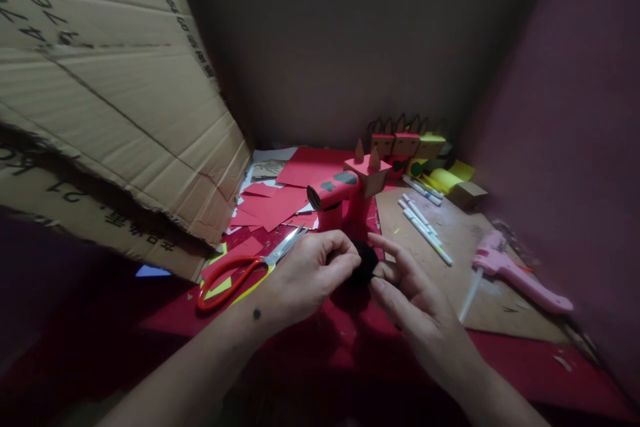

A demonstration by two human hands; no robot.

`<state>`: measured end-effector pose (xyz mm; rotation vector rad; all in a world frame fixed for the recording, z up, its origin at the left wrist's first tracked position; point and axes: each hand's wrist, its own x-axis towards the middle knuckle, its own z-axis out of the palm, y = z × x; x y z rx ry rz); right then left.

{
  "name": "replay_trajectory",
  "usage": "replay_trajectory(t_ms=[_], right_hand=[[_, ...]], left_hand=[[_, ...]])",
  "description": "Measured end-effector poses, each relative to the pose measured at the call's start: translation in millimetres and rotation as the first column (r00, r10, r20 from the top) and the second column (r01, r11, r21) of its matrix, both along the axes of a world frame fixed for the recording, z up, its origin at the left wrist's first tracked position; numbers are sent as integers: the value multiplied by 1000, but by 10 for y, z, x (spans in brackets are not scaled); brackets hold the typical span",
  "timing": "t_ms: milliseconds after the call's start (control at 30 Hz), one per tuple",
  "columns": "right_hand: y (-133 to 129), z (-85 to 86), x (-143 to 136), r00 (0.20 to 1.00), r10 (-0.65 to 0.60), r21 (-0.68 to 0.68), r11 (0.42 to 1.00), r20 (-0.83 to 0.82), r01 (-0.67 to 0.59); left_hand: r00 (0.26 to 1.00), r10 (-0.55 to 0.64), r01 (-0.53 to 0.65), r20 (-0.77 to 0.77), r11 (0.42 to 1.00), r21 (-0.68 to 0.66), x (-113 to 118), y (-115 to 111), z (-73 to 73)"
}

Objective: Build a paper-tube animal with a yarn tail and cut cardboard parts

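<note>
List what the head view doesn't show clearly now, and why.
All in the head view:
Black piece: full shape, covered by the left hand and right hand and too dark.
Right hand's grip: too dark to tell grasp from touch.
Red cardboard figure: leg bottoms, behind the left hand and black piece.
Blue item: identity, partly behind the cardboard sheet.
Cardboard sheet: ends cut off by left and top edges.

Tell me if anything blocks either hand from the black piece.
Nothing visible does. The left hand pinches at the left edge of the black piece; the right hand is close on its other side. The red paper figure stands beyond the piece, not between.
</note>
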<state>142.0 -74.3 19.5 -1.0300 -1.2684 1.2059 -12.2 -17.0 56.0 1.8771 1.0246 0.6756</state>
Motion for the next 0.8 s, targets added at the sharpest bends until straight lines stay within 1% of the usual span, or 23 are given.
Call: replay_trajectory(t_ms=[167,267,367,467,533,567,600,633,667,700,733,767,800], right_hand=[[23,-36,19,975,-23,-197,980,-221,-21],[52,-30,-7,974,-51,-276,961,-221,-13],[77,-6,-33,980,-92,-280,959,-178,39],[88,11,-41,976,-124,-283,957,-180,69],[88,14,-32,973,-131,-290,954,-189,72],[87,14,-25,972,-131,-289,955,-195,71],[87,14,-17,971,-131,-284,956,-201,70],[87,13,-10,970,-129,-279,958,-207,68],[87,13,-5,969,-128,-276,959,-213,66],[88,13,-2,968,-126,-274,960,-216,64],[88,14,-2,968,-124,-273,960,-217,62],[88,15,-5,969,-122,-271,961,-216,60],[88,16,-9,970,-120,-268,961,-214,59]], left_hand=[[997,27,-14,-77,986,168,7,-35,17],[996,24,-5,-87,976,217,19,-62,9],[996,14,9,-94,972,235,35,-64,-3],[995,15,9,-101,973,232,22,-28,7],[997,46,-32,-55,974,225,-15,-8,41],[996,83,-77,-16,969,236,-38,-11,65],[990,139,-143,32,953,268,-60,-27,92],[977,196,-211,81,924,318,-79,-56,116],[964,240,-265,114,888,377,-91,-96,135],[956,263,-294,130,851,434,-95,-144,146],[958,257,-285,126,833,475,-91,-195,146],[968,226,-249,105,838,485,-79,-242,135],[980,185,-200,79,861,467,-63,-281,114]])
